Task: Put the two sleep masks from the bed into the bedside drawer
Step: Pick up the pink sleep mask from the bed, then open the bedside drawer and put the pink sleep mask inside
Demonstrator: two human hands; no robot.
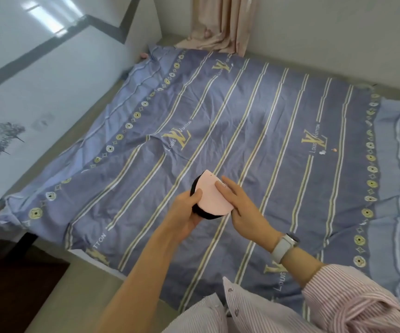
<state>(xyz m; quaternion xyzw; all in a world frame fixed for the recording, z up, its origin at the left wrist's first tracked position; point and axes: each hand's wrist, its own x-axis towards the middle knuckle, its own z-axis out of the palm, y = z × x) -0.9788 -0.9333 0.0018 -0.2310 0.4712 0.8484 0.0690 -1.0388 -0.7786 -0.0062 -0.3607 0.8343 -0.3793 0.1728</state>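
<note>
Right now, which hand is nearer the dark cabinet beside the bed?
Left. The left hand grips the pink mask on the side toward the cabinet; the right hand touches that mask's other edge, farther away.

Left hand (185, 212) grips sleep masks (209, 200); right hand (244, 207) touches them, fingers (223, 191) straight.

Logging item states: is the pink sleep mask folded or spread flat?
Folded, apparently: pink sleep mask shows as one rounded half, held by left hand over black mask.
</note>
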